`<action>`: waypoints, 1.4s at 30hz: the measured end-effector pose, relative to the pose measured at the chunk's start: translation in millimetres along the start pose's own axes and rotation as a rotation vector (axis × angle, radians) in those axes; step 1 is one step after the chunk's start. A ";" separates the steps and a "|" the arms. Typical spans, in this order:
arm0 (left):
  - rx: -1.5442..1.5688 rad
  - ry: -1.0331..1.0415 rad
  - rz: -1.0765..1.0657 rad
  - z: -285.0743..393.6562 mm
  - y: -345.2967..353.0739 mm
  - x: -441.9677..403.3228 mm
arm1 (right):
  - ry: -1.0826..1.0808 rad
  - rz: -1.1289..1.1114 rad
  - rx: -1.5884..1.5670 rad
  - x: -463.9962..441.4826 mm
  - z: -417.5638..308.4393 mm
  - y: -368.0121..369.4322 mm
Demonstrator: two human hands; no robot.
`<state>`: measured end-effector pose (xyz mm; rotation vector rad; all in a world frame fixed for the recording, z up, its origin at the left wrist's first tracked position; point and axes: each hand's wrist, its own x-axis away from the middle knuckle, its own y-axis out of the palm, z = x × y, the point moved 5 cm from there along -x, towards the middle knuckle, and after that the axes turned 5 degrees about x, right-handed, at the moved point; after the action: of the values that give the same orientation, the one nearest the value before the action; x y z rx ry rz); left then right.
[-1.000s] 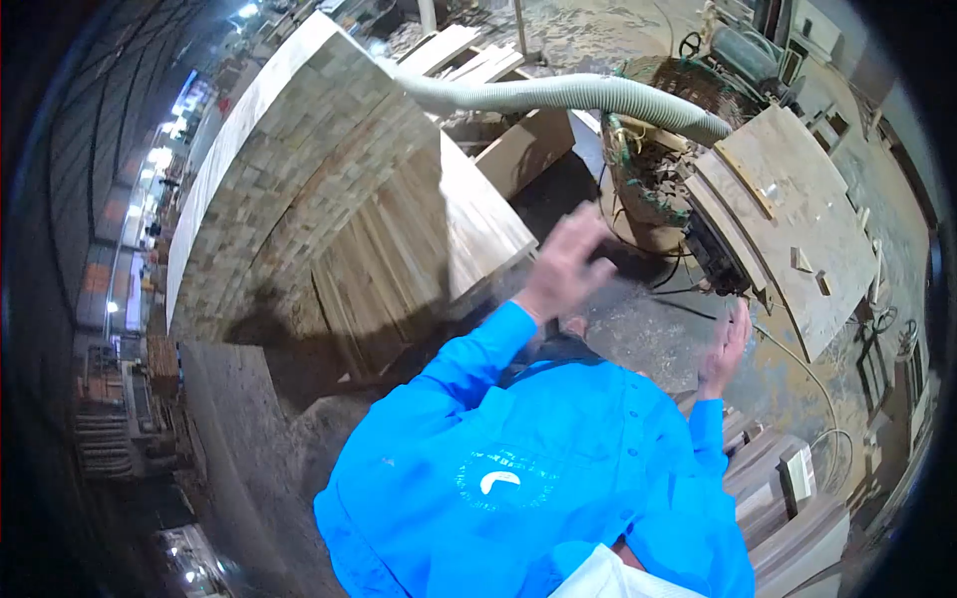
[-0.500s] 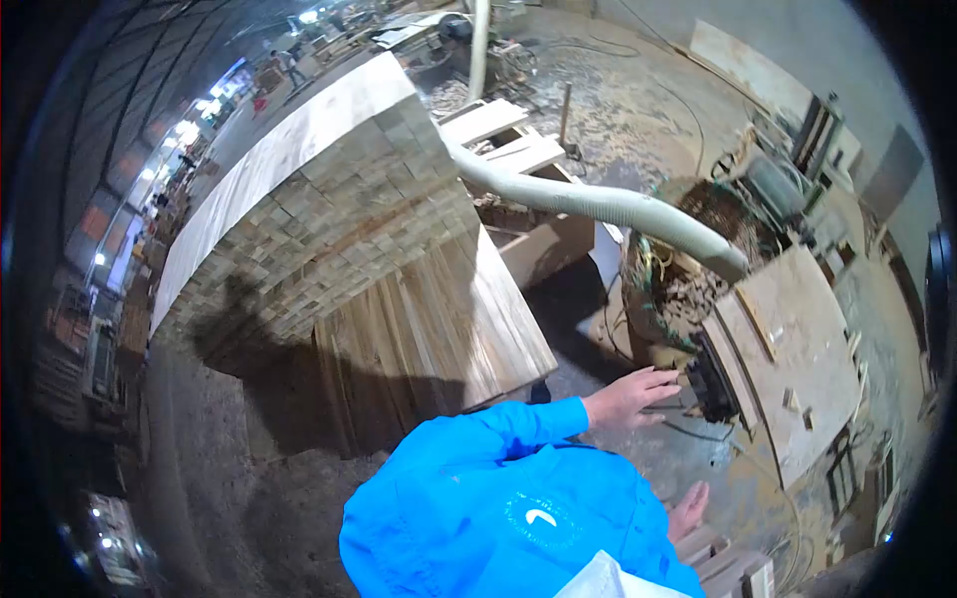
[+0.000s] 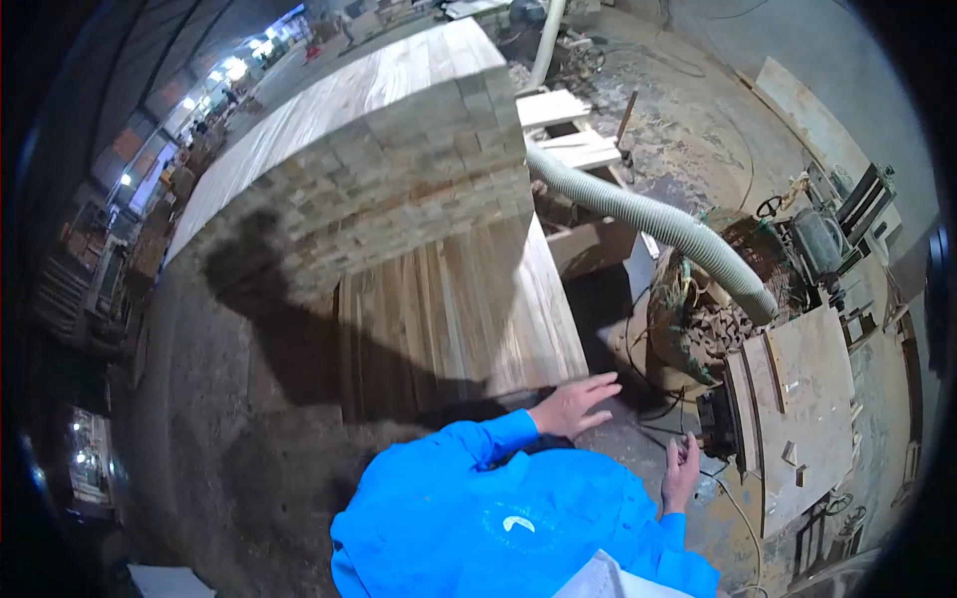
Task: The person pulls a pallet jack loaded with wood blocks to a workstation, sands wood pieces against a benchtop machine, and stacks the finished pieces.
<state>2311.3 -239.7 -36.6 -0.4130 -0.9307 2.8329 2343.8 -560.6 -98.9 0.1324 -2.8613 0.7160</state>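
My left hand is open, its fingers stretched to the right. It hovers by the front right corner of the low layer of wooden strips and holds nothing; whether it touches the wood I cannot tell. Further right and lower, my right hand has its fingers pointing up and somewhat apart, with nothing visible in them. Nearest to it is the dark motor-like part at the side of a board-topped work table. Small wood pieces lie on that table.
A tall stack of timber blocks rises behind the low strips. A ribbed white hose runs down to a round container of wood scraps. Cables trail over the floor. Pale boards lie behind the hose.
My left hand has moved left, away from the work table and towards the low strips. My right hand has risen further into view. The whole view has shifted slightly.
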 end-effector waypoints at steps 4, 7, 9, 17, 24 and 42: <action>0.043 -0.129 0.086 27.6 5.9 29.4 | -0.039 -0.121 0.010 4.0 36.2 6.8; 0.028 -0.202 0.091 26.0 30.4 57.8 | -0.010 -0.180 0.024 16.1 32.5 7.5; 0.072 -0.286 0.085 34.4 40.1 78.1 | -0.010 -0.235 0.028 22.1 44.6 7.9; -0.126 -0.276 0.214 58.2 38.8 122.5 | -0.030 -0.316 0.075 25.3 79.8 1.4; -0.323 -0.194 0.256 30.5 -3.4 105.9 | -0.035 -0.263 0.062 18.7 76.3 -9.2; -0.518 0.008 -0.163 -85.7 -32.3 8.8 | 0.169 -0.087 0.069 33.5 11.4 79.5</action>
<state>2329.6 -163.9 -85.4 -0.3762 -1.6159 2.4161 2298.7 -497.5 -138.4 0.1950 -2.6544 0.7704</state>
